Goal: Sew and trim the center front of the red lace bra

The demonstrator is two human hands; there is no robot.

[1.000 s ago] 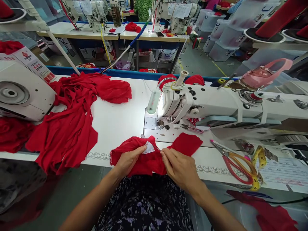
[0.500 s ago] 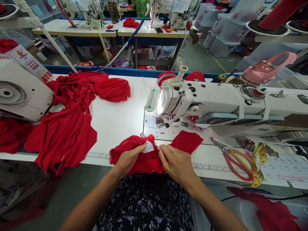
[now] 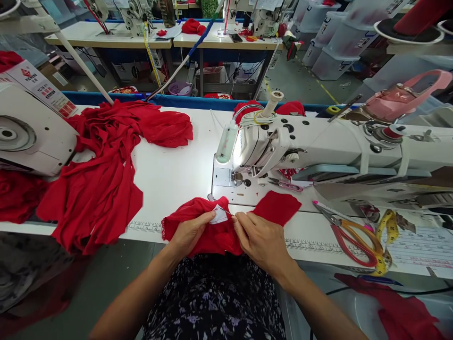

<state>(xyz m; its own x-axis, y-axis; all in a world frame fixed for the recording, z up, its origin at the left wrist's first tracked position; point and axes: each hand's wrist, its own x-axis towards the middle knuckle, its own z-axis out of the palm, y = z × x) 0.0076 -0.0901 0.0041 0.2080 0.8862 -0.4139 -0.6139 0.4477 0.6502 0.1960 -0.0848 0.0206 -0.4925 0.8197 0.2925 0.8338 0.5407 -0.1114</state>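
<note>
A bunched piece of red fabric (image 3: 201,205) with a small white patch (image 3: 219,215) lies at the table's front edge, partly over my lap. My left hand (image 3: 191,231) pinches the fabric at the left side of the patch, thumb on top. Just right of it, the fingertips of my right hand (image 3: 260,241) are closed on a thin thread-like strand (image 3: 228,212) that runs to the patch; its exact kind is too fine to tell. A flat red cloth piece (image 3: 278,208) lies beyond my right knuckles. The sewing machine (image 3: 262,141) stands just behind the fabric.
Scissors (image 3: 357,238) and a yellow tape measure (image 3: 388,226) lie at the right, beside a written sheet (image 3: 421,250). Small snips (image 3: 286,184) rest by the machine. A heap of red fabric (image 3: 102,174) covers the left side, next to another machine (image 3: 31,127).
The view has shifted slightly, so things at the right appear a little farther right. Both hands keep their hold, with hardly any movement at the white patch.
</note>
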